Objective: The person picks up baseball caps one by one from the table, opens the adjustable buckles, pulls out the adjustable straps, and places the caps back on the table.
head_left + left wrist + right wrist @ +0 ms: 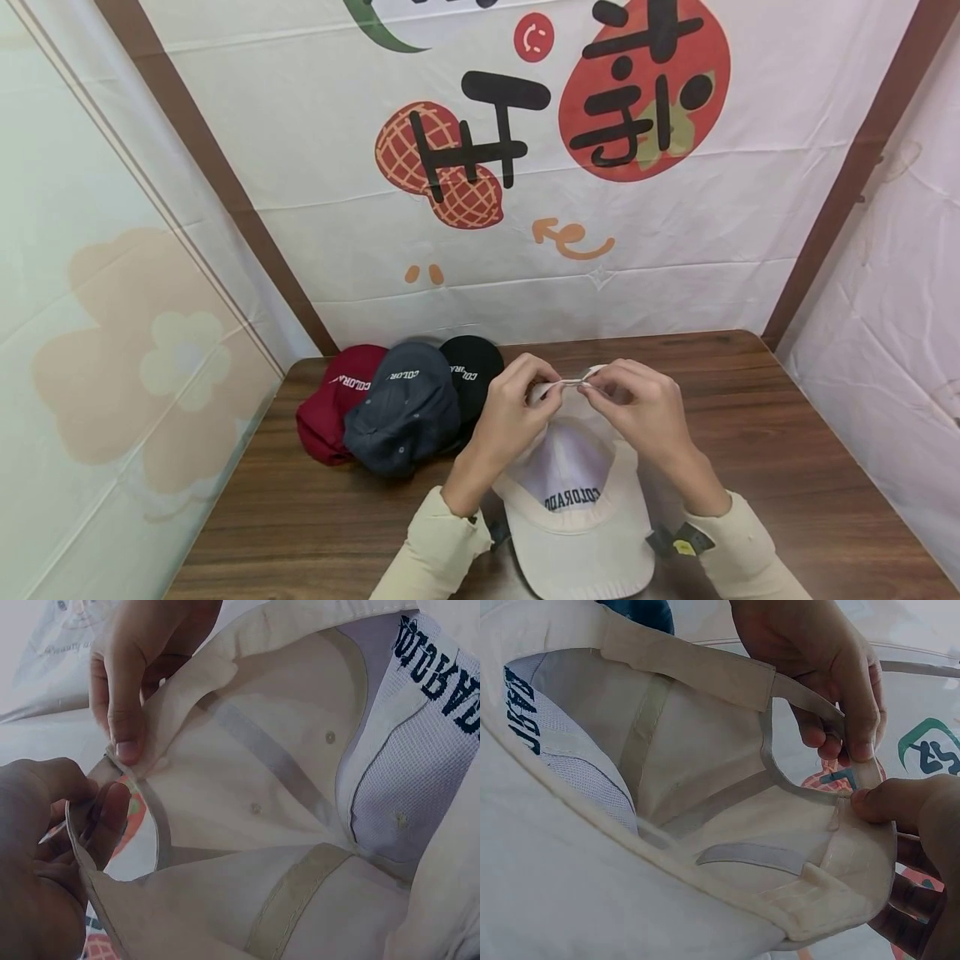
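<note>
A cream cap (585,558) sits brim toward me, its hollow inside facing up and dark COLORADO lettering showing through it reversed. At its far end, my left hand (521,408) pinches the back strap (810,696) between thumb and fingers. My right hand (645,412) pinches the opposite back corner of the cap, where the strap meets it. The fingertips of both hands nearly meet there. In the right wrist view, the strap arches over the back opening to my right thumb (877,801). My curled left fingers partly hide the strap in the left wrist view.
At the table's back left, a red cap (322,425), a dark blue cap (405,408) and a black cap (480,367) overlap in a row. A printed white cloth (300,167) hangs behind the brown wooden table (765,467), with more cloth at both sides.
</note>
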`<state>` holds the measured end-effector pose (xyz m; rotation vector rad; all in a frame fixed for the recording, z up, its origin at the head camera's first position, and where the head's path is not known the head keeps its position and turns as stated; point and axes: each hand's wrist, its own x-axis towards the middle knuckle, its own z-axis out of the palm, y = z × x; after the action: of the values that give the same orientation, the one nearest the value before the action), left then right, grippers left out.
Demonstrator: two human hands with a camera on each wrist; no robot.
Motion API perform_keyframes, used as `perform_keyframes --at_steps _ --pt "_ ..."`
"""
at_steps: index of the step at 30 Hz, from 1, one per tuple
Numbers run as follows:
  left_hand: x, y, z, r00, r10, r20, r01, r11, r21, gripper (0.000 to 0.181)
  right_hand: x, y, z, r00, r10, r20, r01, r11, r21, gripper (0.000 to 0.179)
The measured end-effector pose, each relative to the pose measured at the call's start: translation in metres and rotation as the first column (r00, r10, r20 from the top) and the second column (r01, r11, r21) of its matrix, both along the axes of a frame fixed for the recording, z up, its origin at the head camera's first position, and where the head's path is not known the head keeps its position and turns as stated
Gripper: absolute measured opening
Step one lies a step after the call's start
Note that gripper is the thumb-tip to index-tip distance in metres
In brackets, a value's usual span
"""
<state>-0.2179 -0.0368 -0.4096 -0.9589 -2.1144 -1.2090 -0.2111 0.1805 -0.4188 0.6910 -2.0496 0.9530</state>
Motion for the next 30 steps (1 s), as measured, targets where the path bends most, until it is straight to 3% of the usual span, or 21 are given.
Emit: perform_keyframes --at_steps 10,19,30 --pt "0.0001 -0.0047 0.0017 1.0 0.01 -0.015 -0.009 1.0 0.008 0.004 -0.0001 0.0022 -0.0005 1.0 -0.001 0.006 0.001 1.0 -0.026 0.019" --pt "-0.0006 -0.005 0.0005 0.999 0.024 -0.022 -0.023 1.0 0.006 0.011 0.0 0.002 0.0007 1.0 -0.006 0.011 0.006 1.0 -0.022 0.018" --pt "-0.0005 -0.0012 0.0007 1.0 -0.01 -0.01 0.01 1.0 -0.016 0.013 -0.0008 0.0027 -0.0018 0.999 0.017 0.028 -0.017 0.999 -0.027 0.02"
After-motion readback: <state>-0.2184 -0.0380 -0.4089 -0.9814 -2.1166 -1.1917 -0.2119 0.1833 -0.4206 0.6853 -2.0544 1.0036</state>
